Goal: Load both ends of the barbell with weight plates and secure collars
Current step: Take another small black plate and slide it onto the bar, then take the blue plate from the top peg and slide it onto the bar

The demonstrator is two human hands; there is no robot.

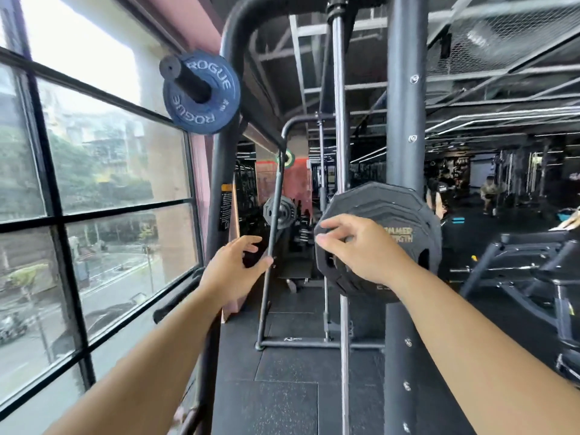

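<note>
**Right hand at the hub of the black plate, left hand free**

At the far left, a large window [59, 215] is showing a street outside. Beside it, high up, a blue Rogue plate [216, 98] is hanging on a black storage peg [185, 78] that is sticking out from the curved rack frame [233, 42].

Lower down, the left hand [233, 271] is reaching forward with its fingers loosely bent, and it is holding nothing. Its thumb tip is lying right at a thin black pole [276, 208] that is leaning up from the floor. I cannot tell if it is touching the pole.

Further right, a chrome guide rod [340, 105] is running straight from the top down to the floor. Just right of the rod, the right hand [364, 252] is hovering in front of the centre of a black Hammer Strength weight plate [401, 215]. Its fingers are curled, and the thumb and forefinger are pointing toward the left edge of the plate. The hand is covering the hub, so I cannot tell whether it is gripping something there or only touching it. What the plate is sitting on is also hidden.

The plate is standing upright at the height of the hands, between the chrome rod and a thick dark upright [406, 89] with bolts. At the far right, a black padded bench [527, 243] is standing on the rubber floor [282, 387], well apart from the plate.
</note>
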